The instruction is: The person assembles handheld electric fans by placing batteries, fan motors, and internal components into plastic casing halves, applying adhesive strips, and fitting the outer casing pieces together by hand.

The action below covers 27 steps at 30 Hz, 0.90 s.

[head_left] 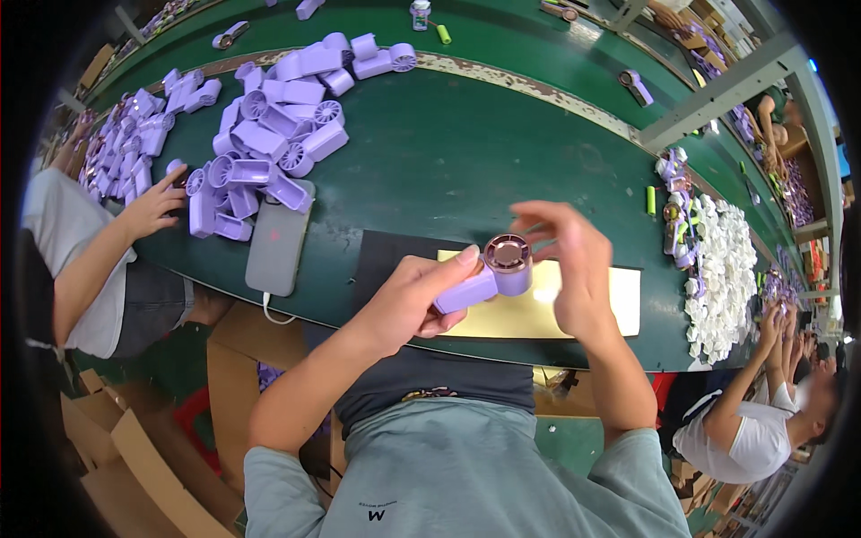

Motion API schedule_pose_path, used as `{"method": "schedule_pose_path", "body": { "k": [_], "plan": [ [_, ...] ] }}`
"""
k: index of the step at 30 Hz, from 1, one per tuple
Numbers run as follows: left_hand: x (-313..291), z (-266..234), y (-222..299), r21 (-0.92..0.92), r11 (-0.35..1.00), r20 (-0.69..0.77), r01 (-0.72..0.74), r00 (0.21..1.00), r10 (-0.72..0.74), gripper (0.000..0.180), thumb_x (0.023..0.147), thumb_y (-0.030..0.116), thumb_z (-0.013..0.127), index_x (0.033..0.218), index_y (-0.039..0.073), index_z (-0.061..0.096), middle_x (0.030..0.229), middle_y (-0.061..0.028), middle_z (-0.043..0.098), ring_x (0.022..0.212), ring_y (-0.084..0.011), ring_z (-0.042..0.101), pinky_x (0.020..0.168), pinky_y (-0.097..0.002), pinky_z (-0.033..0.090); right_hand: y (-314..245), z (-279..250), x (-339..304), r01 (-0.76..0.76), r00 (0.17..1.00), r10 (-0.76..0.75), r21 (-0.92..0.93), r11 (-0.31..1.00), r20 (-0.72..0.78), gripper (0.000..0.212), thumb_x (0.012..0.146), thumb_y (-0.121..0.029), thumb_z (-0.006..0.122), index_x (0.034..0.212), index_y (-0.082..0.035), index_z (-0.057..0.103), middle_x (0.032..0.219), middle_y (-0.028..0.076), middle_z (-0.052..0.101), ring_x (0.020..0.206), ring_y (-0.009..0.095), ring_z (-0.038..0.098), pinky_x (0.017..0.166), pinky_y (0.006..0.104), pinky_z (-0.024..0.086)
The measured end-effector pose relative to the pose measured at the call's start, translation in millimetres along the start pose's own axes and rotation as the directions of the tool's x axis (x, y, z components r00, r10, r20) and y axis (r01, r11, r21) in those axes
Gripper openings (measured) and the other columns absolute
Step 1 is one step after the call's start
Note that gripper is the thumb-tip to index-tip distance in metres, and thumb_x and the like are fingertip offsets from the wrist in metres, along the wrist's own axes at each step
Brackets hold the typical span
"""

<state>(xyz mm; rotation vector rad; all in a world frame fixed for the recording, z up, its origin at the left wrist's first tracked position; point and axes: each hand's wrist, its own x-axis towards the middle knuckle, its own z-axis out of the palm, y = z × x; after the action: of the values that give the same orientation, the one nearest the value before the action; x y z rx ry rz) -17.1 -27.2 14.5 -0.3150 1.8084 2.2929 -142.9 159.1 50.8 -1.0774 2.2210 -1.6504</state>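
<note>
My left hand (408, 300) is closed round the handle of a purple handheld fan (466, 291), with the thumb along its upper side. The fan's round head carries a shiny copper-coloured ring and centre disc facing up. My right hand (578, 269) is just right of the fan head, slightly blurred, with its fingers apart and nothing visible in them. Whether its fingertips touch the head I cannot tell. Below both hands a yellow sheet (583, 300) lies partly over a black mat (377, 255) on the green table.
Purple fan housings (269, 134) are heaped at the left, beside a grey power bank (280, 242) with a white cable. White parts (717, 269) and a green battery (651, 200) lie at the right. A co-worker's hand (157, 206) touches the heap; a metal post (717, 94) rises far right.
</note>
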Motion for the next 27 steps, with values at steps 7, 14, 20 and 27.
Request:
{"method": "schedule_pose_path", "body": {
  "k": [7,14,20,27],
  "plan": [
    [-4.2,12.8,9.4,-0.376,0.860,0.398,0.346,0.898,-0.187,0.061,0.110,0.055,0.041,0.110,0.000,0.067,0.068,-0.0018,0.059,0.046,-0.0051,0.044,0.040,-0.0216,0.031,14.9,14.9,-21.3,0.498,0.862,-0.499,-0.040,0.866,-0.089,0.028,0.103,-0.017,0.053,0.097,0.004,0.070,0.090,0.018,0.069,0.075,0.026,0.068,0.065,0.0328,0.055],
    [-10.3,38.5,-2.9,0.674,0.518,0.059,-0.526,0.738,0.672,0.065,0.070,0.014,0.096,0.122,0.000,0.060,0.108,-0.0153,0.071,0.093,-0.0280,0.074,0.080,-0.0368,0.061,15.6,17.7,-21.9,0.458,0.867,-0.448,-0.004,0.889,-0.218,0.018,0.095,-0.007,0.061,0.085,0.004,0.070,0.080,0.015,0.070,0.066,0.022,0.067,0.058,0.0311,0.053],
    [-5.6,31.0,-4.9,0.720,0.260,0.190,-0.643,0.543,0.818,0.058,0.065,0.012,0.096,0.113,0.000,0.065,0.106,-0.0155,0.073,0.087,-0.0315,0.074,0.075,-0.0388,0.061,7.4,21.9,-25.8,0.446,0.861,-0.434,-0.018,0.895,-0.264,0.020,0.092,-0.001,0.058,0.077,0.005,0.070,0.074,0.014,0.069,0.060,0.021,0.063,0.054,0.0300,0.050],
    [-1.0,40.2,-1.1,0.646,0.514,0.008,-0.564,0.679,0.734,0.051,0.072,0.016,0.095,0.111,0.002,0.067,0.105,-0.0157,0.074,0.093,-0.0312,0.075,0.081,-0.0388,0.061,5.1,8.9,-20.3,0.334,0.909,-0.343,-0.078,0.939,-0.237,0.032,0.101,-0.010,0.051,0.078,0.003,0.069,0.074,0.015,0.069,0.062,0.020,0.063,0.057,0.0310,0.049]
  ]
}}
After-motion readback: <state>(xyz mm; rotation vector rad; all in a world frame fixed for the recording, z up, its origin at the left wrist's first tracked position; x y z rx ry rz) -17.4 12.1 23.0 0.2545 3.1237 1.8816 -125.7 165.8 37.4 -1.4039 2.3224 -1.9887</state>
